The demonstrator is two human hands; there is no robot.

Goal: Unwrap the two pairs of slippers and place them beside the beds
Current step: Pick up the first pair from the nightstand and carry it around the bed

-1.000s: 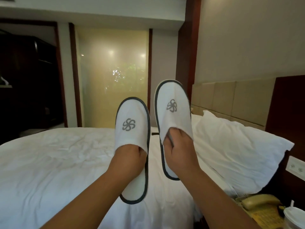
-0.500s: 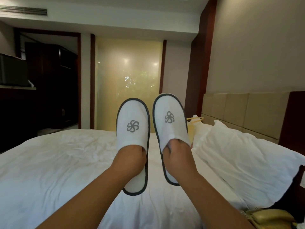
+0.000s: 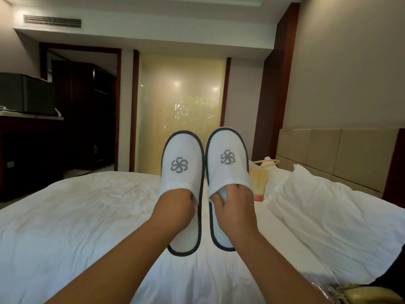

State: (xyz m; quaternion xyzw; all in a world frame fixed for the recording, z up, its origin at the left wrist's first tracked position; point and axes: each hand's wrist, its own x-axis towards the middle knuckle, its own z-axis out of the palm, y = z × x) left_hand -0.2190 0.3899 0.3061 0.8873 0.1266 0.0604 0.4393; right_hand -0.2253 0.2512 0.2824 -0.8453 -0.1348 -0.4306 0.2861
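Note:
Two white slippers with dark trim and a grey pinwheel logo are held up side by side above the bed (image 3: 83, 216), toes pointing up. My left hand (image 3: 175, 207) grips the left slipper (image 3: 180, 163) at its opening, fingers tucked inside. My right hand (image 3: 235, 207) grips the right slipper (image 3: 228, 159) the same way, pinching the edge of its upper. The two slippers hang almost touching. No wrapper shows on them.
A white pillow (image 3: 328, 220) lies at the right against a beige padded headboard (image 3: 341, 154). A yellow bag (image 3: 260, 174) sits on the bed behind the slippers. A yellowish telephone (image 3: 368, 295) is at the bottom right. Dark cabinets (image 3: 28, 137) stand at the left.
The right slipper has come down level with the left one and the two have closed together. My view has tilted upward, showing more ceiling and wall.

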